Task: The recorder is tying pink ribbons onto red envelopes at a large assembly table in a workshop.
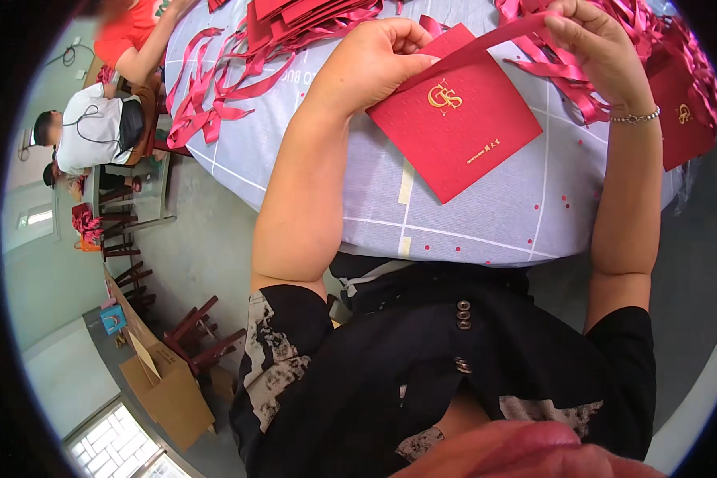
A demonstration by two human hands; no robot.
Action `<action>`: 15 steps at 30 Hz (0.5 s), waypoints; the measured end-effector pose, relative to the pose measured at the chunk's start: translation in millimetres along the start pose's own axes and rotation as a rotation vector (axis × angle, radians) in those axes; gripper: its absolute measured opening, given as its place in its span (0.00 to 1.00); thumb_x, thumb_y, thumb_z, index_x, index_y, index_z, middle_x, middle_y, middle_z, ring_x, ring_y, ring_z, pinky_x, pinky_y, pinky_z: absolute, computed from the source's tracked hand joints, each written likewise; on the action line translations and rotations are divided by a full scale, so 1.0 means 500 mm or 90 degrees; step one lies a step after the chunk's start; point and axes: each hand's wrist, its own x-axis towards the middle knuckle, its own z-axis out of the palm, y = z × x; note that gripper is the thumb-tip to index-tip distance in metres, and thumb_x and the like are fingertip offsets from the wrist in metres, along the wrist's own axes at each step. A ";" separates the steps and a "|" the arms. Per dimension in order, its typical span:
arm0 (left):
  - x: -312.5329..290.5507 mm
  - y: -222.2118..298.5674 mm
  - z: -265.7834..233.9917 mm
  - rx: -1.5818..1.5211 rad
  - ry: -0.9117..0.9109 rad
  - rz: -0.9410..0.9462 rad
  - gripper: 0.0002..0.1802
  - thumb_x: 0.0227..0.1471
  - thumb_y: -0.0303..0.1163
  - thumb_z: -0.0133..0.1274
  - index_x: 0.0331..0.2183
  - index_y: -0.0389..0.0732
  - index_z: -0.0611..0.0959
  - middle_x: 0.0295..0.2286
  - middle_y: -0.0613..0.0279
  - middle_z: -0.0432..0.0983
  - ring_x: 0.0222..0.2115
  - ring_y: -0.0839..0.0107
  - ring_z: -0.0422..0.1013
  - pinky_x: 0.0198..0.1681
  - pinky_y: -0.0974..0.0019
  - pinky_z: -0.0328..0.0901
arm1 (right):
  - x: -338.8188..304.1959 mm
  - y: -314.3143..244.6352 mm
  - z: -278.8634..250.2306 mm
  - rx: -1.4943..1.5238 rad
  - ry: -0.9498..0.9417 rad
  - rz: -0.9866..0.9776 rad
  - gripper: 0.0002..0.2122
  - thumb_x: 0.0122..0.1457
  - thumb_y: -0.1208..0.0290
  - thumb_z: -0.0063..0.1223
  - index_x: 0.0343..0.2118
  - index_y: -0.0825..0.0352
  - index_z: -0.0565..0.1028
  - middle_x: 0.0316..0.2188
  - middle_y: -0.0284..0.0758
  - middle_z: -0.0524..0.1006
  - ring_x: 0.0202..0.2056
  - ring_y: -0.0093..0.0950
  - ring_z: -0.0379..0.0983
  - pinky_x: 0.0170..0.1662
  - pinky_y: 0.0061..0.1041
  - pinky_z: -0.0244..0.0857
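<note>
A flat red paper gift bag [478, 123] with a gold emblem hangs tilted over the table in front of me. My left hand [373, 65] grips its upper left edge, the thumb pressed on top and the other fingers partly hidden behind. A dark pink ribbon [492, 43] stretches from under that thumb along the bag's top edge. At its far end, my right hand [601, 49] pinches the ribbon between thumb and fingers, apart from the bag itself.
Red bags with ribbons are piled [303, 22] at the table's far side, and another heap [681, 88] lies at right. Small red dots speckle the grey-blue checked tablecloth [454, 223]. At left are two people, wooden stools [195, 331] and a cardboard box [171, 394].
</note>
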 end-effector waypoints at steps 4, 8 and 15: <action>0.006 0.007 0.008 -0.056 -0.029 0.012 0.10 0.53 0.22 0.58 0.40 0.34 0.82 0.32 0.66 0.79 0.31 0.82 0.74 0.35 0.77 0.68 | 0.035 -0.056 0.121 -0.434 0.608 0.331 0.01 0.61 0.79 0.55 0.32 0.69 0.77 0.26 0.30 0.77 0.27 0.20 0.74 0.31 0.17 0.70; -0.004 0.008 0.001 -0.034 -0.032 0.019 0.10 0.53 0.22 0.58 0.39 0.34 0.82 0.32 0.66 0.80 0.32 0.82 0.74 0.36 0.77 0.68 | 0.057 -0.018 0.130 -0.323 0.792 0.287 0.03 0.63 0.77 0.54 0.37 0.69 0.76 0.31 0.33 0.79 0.30 0.22 0.77 0.35 0.19 0.74; -0.003 0.019 0.015 0.023 -0.016 0.051 0.10 0.53 0.24 0.59 0.39 0.34 0.82 0.31 0.66 0.80 0.31 0.82 0.74 0.35 0.77 0.69 | 0.027 0.005 0.119 -0.567 0.594 0.393 0.12 0.66 0.71 0.50 0.48 0.69 0.78 0.31 0.22 0.76 0.30 0.09 0.65 0.34 0.11 0.63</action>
